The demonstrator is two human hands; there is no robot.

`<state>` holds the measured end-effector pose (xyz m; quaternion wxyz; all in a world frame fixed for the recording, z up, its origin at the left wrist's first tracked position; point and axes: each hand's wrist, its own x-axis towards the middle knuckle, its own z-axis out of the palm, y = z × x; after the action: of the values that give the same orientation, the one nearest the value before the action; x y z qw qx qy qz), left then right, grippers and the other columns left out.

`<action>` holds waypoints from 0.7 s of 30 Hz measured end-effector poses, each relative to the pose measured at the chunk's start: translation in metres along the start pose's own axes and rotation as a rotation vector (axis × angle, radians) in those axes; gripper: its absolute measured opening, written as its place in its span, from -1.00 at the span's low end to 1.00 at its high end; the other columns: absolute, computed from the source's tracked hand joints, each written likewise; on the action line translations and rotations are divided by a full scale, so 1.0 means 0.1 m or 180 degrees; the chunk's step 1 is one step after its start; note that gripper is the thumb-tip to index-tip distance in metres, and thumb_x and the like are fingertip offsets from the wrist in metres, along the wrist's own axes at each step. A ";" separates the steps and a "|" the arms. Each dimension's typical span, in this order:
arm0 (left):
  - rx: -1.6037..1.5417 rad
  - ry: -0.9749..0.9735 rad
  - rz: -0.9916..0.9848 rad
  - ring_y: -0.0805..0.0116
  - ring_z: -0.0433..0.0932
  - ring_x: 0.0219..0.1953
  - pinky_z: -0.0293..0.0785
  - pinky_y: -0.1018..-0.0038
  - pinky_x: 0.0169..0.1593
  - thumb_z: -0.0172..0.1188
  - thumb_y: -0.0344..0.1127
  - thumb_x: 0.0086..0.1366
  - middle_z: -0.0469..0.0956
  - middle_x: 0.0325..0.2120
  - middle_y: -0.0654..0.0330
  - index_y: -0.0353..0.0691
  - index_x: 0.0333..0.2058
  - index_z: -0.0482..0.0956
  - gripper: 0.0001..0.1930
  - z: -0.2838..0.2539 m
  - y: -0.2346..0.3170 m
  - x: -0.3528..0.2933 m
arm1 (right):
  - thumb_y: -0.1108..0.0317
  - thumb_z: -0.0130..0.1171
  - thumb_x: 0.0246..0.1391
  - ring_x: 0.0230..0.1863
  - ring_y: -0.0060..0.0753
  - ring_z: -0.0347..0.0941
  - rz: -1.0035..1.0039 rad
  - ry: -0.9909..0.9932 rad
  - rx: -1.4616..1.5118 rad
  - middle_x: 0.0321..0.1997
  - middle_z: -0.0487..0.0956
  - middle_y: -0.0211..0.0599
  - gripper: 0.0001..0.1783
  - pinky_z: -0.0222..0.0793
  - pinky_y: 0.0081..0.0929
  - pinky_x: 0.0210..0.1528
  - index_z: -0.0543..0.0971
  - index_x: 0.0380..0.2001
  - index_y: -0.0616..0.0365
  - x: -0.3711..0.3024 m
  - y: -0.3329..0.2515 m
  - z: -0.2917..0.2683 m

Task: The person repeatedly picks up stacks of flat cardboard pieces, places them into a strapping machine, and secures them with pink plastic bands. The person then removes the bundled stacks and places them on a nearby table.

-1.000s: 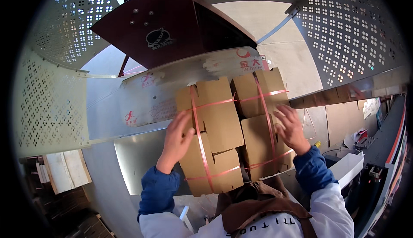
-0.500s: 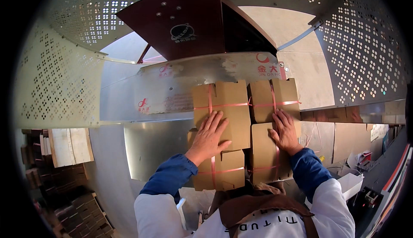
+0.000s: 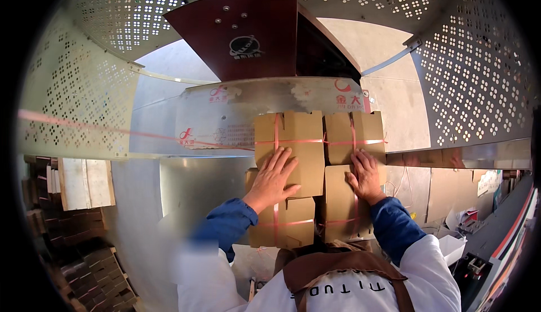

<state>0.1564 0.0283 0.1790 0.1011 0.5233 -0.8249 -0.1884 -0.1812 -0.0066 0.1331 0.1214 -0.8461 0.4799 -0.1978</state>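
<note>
Two bundles of flat brown cardboard lie side by side in front of me, a narrow dark gap between them. Pink strapping crosses each bundle. On the left cardboard bundle [image 3: 302, 168], my left hand [image 3: 273, 180] rests flat with fingers spread. My right hand [image 3: 366, 178] lies on the right cardboard bundle [image 3: 338, 191], fingers stretched out over its strap [image 3: 354, 131]. Neither hand grips anything. A blurred pink strap [image 3: 84, 123] streaks across the left side of the view toward the left bundle.
Beyond the bundles stands a maroon machine part [image 3: 242, 36] over a metal plate [image 3: 270, 95]. Perforated metal guards [image 3: 479, 75] curve round both sides. Stacked cardboard [image 3: 96, 278] sits at lower left, and a white box [image 3: 451, 249] at lower right.
The right bundle and my right hand have shifted slightly left in the view. A blurred pink strap has appeared at the left. Both hands stay flat on the bundles.
</note>
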 end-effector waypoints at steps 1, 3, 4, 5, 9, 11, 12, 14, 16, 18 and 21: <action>0.0002 0.0029 -0.0001 -0.02 -0.02 0.44 0.03 0.06 0.41 0.26 0.06 0.19 0.07 0.38 -0.02 -0.19 0.27 0.29 -0.24 0.00 0.00 -0.01 | 0.07 0.15 0.08 0.32 0.10 0.21 -0.0011 -0.0002 -0.0026 0.28 0.35 -0.02 -0.35 0.06 0.03 0.35 0.43 0.15 0.27 -0.01 0.00 0.02; -0.0007 -0.0040 -0.0033 0.02 -0.05 0.45 0.04 0.06 0.41 0.25 0.07 0.21 0.05 0.39 0.00 -0.18 0.27 0.30 -0.26 -0.01 0.00 0.00 | 0.07 0.15 0.08 0.33 0.09 0.20 0.0011 -0.0011 -0.0058 0.28 0.35 -0.02 -0.35 0.06 0.03 0.35 0.44 0.16 0.26 -0.02 0.00 0.03; -0.0010 -0.0078 -0.0047 0.03 -0.06 0.46 0.04 0.06 0.41 0.24 0.08 0.21 0.05 0.39 0.01 -0.17 0.27 0.30 -0.26 -0.02 -0.01 0.01 | 0.07 0.15 0.09 0.33 0.08 0.20 0.0026 -0.0014 -0.0073 0.28 0.35 -0.02 -0.36 0.06 0.03 0.35 0.44 0.16 0.26 -0.03 0.01 0.04; 0.0006 -0.0068 -0.0049 0.03 -0.06 0.46 0.04 0.06 0.41 0.24 0.08 0.21 0.05 0.39 0.01 -0.17 0.27 0.30 -0.26 -0.02 0.00 0.00 | 0.07 0.15 0.09 0.34 0.07 0.19 0.0012 0.0005 -0.0080 0.28 0.35 -0.03 -0.36 0.06 0.02 0.35 0.44 0.15 0.26 -0.03 0.00 0.04; 0.0061 -0.0036 0.0007 0.00 -0.03 0.45 0.02 0.05 0.41 0.28 0.05 0.18 0.07 0.38 -0.01 -0.19 0.26 0.31 -0.25 -0.02 0.01 0.03 | 0.07 0.16 0.09 0.33 0.07 0.20 -0.0006 0.0037 0.0048 0.28 0.36 -0.03 -0.37 0.06 0.00 0.35 0.45 0.13 0.27 -0.05 0.01 0.05; 0.0086 -0.0040 0.0029 -0.02 -0.03 0.44 0.02 0.05 0.41 0.30 0.04 0.16 0.08 0.38 -0.02 -0.21 0.25 0.31 -0.25 -0.01 0.00 0.04 | 0.06 0.17 0.09 0.33 0.06 0.20 -0.0029 0.0047 0.0107 0.28 0.36 -0.03 -0.37 0.06 0.00 0.35 0.46 0.12 0.27 -0.05 0.03 0.05; 0.0067 -0.0056 0.0001 -0.02 -0.03 0.44 0.02 0.05 0.41 0.30 0.03 0.16 0.07 0.38 -0.02 -0.21 0.25 0.31 -0.25 0.01 0.00 0.04 | 0.06 0.17 0.08 0.33 0.07 0.20 -0.0025 0.0038 0.0104 0.28 0.36 -0.03 -0.37 0.06 -0.01 0.35 0.46 0.12 0.27 -0.05 0.04 0.05; 0.0039 -0.0088 -0.0052 -0.02 -0.03 0.44 0.02 0.05 0.41 0.30 0.03 0.15 0.07 0.38 -0.02 -0.21 0.25 0.31 -0.24 0.01 0.01 0.05 | 0.05 0.17 0.08 0.33 0.07 0.20 -0.0019 0.0030 0.0102 0.27 0.37 -0.02 -0.37 0.06 -0.01 0.35 0.46 0.12 0.27 -0.04 0.05 0.05; 0.0003 -0.0101 -0.0045 -0.02 -0.03 0.44 0.01 0.06 0.41 0.32 0.02 0.13 0.06 0.38 -0.03 -0.21 0.25 0.31 -0.23 0.03 0.03 0.06 | 0.03 0.15 0.10 0.33 0.07 0.20 0.0009 0.0020 0.0124 0.28 0.36 -0.03 -0.36 0.06 -0.01 0.35 0.45 0.12 0.27 -0.05 0.06 0.03; 0.0018 -0.0093 -0.0044 -0.03 -0.03 0.44 0.01 0.06 0.41 0.33 0.01 0.13 0.05 0.39 -0.03 -0.20 0.25 0.31 -0.23 0.02 0.03 0.06 | 0.02 0.14 0.10 0.33 0.07 0.20 -0.0007 0.0034 0.0177 0.28 0.36 -0.03 -0.36 0.06 0.00 0.35 0.45 0.13 0.27 -0.04 0.06 0.02; 0.0064 -0.0075 -0.0003 -0.03 -0.03 0.44 0.00 0.07 0.41 0.34 -0.01 0.12 0.05 0.39 -0.02 -0.20 0.26 0.30 -0.22 0.00 0.03 0.06 | -0.01 0.12 0.12 0.34 0.06 0.19 0.0030 0.0000 0.0165 0.29 0.35 -0.03 -0.35 0.05 0.02 0.36 0.44 0.14 0.27 -0.06 0.06 0.03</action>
<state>0.1510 0.0240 0.1799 0.0860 0.5223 -0.8277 -0.1863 -0.1869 -0.0048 0.1270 0.1443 -0.8403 0.4787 -0.2096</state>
